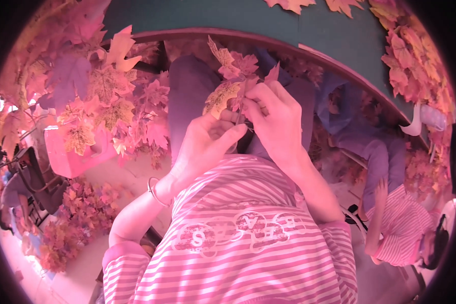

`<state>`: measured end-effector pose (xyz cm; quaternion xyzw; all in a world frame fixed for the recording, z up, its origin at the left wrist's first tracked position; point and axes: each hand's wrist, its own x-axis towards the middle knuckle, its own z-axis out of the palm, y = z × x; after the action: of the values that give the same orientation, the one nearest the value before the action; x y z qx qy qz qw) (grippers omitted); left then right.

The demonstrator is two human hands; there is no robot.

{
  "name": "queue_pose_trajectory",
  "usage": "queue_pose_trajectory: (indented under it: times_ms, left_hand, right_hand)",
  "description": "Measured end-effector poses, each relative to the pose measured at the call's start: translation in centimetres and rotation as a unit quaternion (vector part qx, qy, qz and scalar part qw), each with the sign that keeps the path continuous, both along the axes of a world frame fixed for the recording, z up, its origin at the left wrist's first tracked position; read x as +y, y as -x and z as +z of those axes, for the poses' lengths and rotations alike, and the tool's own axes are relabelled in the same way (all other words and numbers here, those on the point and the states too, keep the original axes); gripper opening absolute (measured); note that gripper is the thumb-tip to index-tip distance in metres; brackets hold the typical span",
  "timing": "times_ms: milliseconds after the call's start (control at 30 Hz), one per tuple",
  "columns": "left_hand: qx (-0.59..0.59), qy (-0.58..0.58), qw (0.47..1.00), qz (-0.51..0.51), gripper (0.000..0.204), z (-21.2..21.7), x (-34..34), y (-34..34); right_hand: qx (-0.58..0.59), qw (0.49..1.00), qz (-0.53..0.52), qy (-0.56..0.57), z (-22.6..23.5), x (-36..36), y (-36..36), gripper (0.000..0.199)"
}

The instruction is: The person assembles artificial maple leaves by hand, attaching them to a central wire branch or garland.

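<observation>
Over my lap, both hands work close together on a sprig of artificial maple leaves [222,97]. My left hand [205,139] is closed, with thumb and fingers pinching the thin stem below a yellowish leaf. Just right of it, my right hand [276,119] is closed too, its thumb and forefinger pressed on a pinkish leaf by the stem. More leaves of the sprig [244,65] stick out beyond my fingers, toward the table. The exact spot where the fingertips meet the stem is partly hidden.
Ahead curves a green tabletop [339,38] with leaves along its far edge. Leaf garlands [106,86] hang at left above a pink bin [81,157]. A leaf heap [76,218] lies on the floor. Another person [397,223] sits at right, near a white hook-shaped thing [414,121].
</observation>
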<state>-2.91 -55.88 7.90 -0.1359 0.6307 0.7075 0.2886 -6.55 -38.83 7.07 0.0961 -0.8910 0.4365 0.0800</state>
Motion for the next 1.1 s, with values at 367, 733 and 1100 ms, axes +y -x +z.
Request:
queue_pose_trajectory:
  times_ms: [367, 733, 1100]
  left_hand:
    - [0.376, 0.338, 0.863, -0.007, 0.017, -2.5, -1.1, 1.1]
    - [-0.192, -0.303, 0.931, 0.062, 0.031, -4.6, -0.7, -1.6]
    - [-0.107, -0.286, 0.934, 0.186, 0.018, -5.0, 0.7, -1.7]
  right_hand:
    - [0.097, 0.976, 0.136, -0.14, 0.1, 0.4, 2.4, 0.027]
    - [0.102, 0.976, 0.187, -0.039, -2.3, 3.0, 1.9, 0.019]
    - [0.01, 0.978, -0.002, 0.207, -3.5, 4.9, -6.8, 0.065]
